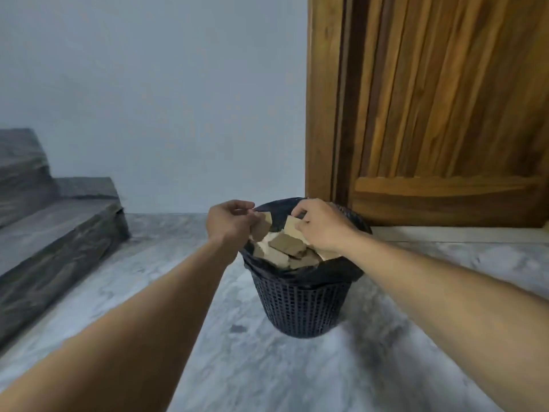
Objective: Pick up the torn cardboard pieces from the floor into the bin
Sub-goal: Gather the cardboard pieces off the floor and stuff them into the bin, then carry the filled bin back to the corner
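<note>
A dark mesh bin (300,310) lined with a black bag stands on the marble floor in front of me. Several torn brown cardboard pieces (286,246) fill it to the rim. My left hand (228,223) hovers over the bin's left edge, fingers pinched on a small cardboard piece (263,226). Over the right side of the opening, my right hand (322,224) grips a pale cardboard piece (292,226). Both held pieces hang just above the pile.
A wooden door (445,114) and its frame rise right behind the bin. Grey stone steps (53,233) climb at the left. A pale wall (163,99) closes the back. Grey marble floor (267,367) spreads around the bin.
</note>
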